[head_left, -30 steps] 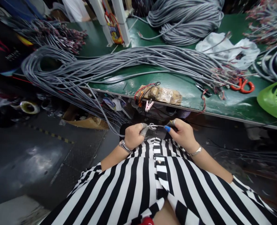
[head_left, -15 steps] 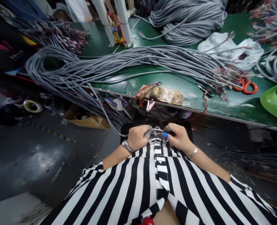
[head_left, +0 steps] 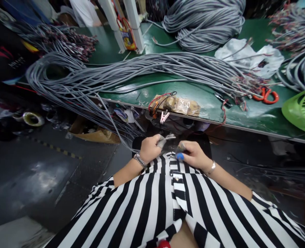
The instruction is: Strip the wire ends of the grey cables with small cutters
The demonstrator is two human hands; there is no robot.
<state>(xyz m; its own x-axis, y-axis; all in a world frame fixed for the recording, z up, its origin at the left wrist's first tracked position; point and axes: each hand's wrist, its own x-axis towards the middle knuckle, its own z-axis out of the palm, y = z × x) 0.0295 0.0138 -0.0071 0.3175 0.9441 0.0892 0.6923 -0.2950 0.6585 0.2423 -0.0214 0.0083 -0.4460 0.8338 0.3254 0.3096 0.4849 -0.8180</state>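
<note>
My left hand [head_left: 150, 148], its fingertips in grey covers, pinches the end of a grey cable [head_left: 170, 136]. Pale, thin strands stick out to the right of the pinch. The cable runs back up to the left toward the bundle on the bench. My right hand [head_left: 193, 153] is closed just beside it, a little lower, with a gap between the two. It wears a blue cover [head_left: 179, 156] on the thumb and a grey one on a finger. What its fingertips hold, if anything, is too small to make out. Both hands are in front of my striped shirt.
A long bundle of grey cables [head_left: 142, 69] lies across the green bench [head_left: 132, 98]. Near the front edge are a taped block [head_left: 185, 105], a pink clip [head_left: 164, 117] and black-tipped pliers [head_left: 222, 100]. Orange-handled scissors [head_left: 270, 96] and a green basket [head_left: 301, 108] are at right.
My hands have come apart. The left has lifted slightly with the cable end, and the right has dropped a little, away from the strands.
</note>
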